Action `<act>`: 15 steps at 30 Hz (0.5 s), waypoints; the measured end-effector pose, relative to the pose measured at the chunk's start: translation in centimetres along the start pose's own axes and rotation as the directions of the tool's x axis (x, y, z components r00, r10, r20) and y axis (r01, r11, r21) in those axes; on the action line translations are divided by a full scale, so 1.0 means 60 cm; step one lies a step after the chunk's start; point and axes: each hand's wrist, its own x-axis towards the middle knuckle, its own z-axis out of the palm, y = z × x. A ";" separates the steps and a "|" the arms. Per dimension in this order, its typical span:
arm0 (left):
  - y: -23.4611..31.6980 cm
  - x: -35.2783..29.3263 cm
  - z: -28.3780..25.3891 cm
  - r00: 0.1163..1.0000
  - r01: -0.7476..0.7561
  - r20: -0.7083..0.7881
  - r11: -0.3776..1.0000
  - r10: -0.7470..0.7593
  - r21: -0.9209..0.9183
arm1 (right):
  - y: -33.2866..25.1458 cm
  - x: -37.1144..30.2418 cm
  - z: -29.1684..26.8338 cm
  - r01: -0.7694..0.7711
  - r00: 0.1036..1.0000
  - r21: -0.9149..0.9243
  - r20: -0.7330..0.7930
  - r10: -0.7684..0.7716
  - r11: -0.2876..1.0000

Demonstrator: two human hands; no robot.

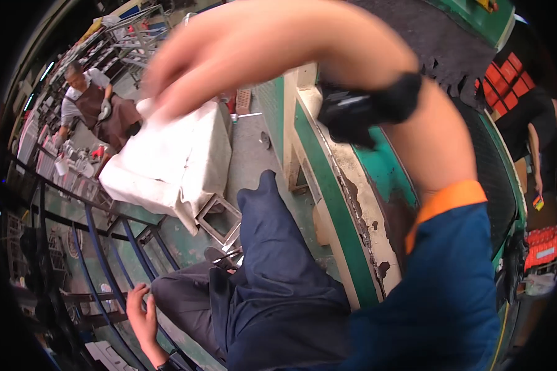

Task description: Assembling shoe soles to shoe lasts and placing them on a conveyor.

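My right hand [195,71] is raised high in front of me, and its arm bends over from the right. Motion smears its fingers, so I cannot tell what they hold, if anything. Beyond and below the fingertips stands a bulky block draped in white cloth [167,162]. A black strapped device [371,108] sits on my right wrist, above an orange cuff. My left hand [142,315] hangs low beside my bent knee, close to dark metal bars. Its fingers are loosely curved and apart, with nothing visible in them.
A green and cream machine frame [346,204] with chipped paint runs along my right side. Dark curved metal bars [99,247] stand at left. A square metal frame [219,219] lies ahead. An aproned person [102,108] works far left; another person [535,133] bends at far right.
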 end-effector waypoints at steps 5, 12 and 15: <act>-0.046 0.007 0.105 0.999 0.032 -0.015 0.999 -0.032 0.036 | 0.038 -0.388 -0.110 -0.718 0.436 0.221 -0.596 0.674 0.660; -0.028 0.050 0.151 0.994 0.039 -0.101 0.998 -0.034 0.049 | 0.173 -0.910 -0.101 -0.700 -0.525 0.657 -0.740 0.421 0.280; -0.026 0.050 0.148 0.995 0.051 -0.091 0.998 -0.047 0.046 | 0.264 -0.918 -0.089 -0.918 -0.307 0.372 -0.886 0.349 0.136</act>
